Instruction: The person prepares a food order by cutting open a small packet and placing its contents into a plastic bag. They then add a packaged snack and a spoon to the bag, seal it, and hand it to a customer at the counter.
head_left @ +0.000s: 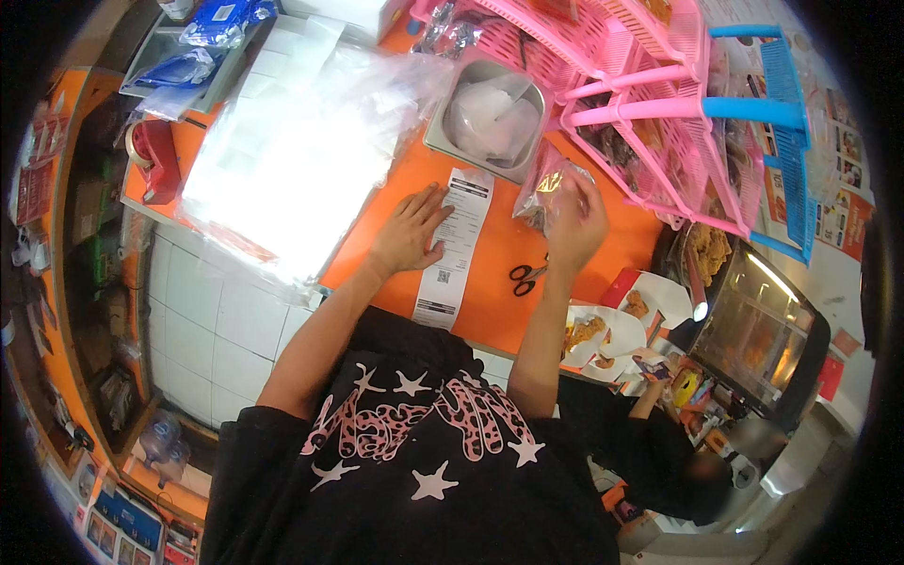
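A long printed paper receipt [458, 247] lies on the orange counter [391, 240]. My left hand [411, 231] rests flat at the receipt's left side, fingers spread, its fingertips touching the paper. To the right, my right hand [578, 224] has its fingers curled and pinched at a shiny clear plastic bag [537, 200]; what lies inside the bag is not clear. Black-handled scissors [525, 276] lie just left of my right wrist, their blades partly hidden by it. Beyond the receipt stands a metal tub [441, 132] with round translucent lids or bags in it.
A big stack of clear plastic bags [292, 141] covers the counter's left. A red tape dispenser [162, 174] stands at its edge. Pink plastic racks [640, 85] rise at the back right. Paper boxes of fried chicken [607, 328] sit at right, near another person in black [650, 452].
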The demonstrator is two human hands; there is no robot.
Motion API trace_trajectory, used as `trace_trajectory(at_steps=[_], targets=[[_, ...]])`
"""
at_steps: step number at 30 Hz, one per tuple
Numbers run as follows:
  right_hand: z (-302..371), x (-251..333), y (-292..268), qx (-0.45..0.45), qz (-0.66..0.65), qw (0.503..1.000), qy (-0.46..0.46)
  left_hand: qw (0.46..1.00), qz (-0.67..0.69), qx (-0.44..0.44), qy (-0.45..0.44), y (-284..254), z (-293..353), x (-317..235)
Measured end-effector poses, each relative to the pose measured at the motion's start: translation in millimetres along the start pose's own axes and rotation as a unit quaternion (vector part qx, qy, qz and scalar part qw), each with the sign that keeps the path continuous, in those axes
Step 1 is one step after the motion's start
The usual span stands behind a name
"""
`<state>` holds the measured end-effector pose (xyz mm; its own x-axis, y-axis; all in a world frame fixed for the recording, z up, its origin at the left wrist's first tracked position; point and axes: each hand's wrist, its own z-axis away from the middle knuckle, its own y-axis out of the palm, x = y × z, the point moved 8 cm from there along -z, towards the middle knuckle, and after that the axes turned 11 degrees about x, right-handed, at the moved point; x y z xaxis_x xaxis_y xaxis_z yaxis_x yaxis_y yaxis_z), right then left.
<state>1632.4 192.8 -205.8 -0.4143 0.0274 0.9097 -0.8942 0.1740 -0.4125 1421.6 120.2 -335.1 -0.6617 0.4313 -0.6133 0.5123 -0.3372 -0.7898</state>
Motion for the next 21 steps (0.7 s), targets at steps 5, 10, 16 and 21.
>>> trace_trajectory(at_steps=[5, 10, 16, 21], targets=[[79.3, -87.2, -48.0, -0.112, 0.156, 0.979, 0.072, 1.000, -0.022, 0.002, 0.000, -2.0, -1.7, -4.2], [91.1, -152.7, -65.2, -0.122, 0.320, 0.925, 0.166, 0.999, -0.038, 0.005, 0.004, -0.7, -4.4, -3.6], [81.4, -160.5, -65.7, -0.098, 0.386, 0.891, 0.217, 0.999, -0.046, 0.005, -0.009, -2.7, -6.5, -7.5], [120.8, -123.9, -51.2, 0.019, 0.237, 0.938, 0.253, 0.998, -0.054, 0.007, -0.015, -0.4, -4.7, -4.7]])
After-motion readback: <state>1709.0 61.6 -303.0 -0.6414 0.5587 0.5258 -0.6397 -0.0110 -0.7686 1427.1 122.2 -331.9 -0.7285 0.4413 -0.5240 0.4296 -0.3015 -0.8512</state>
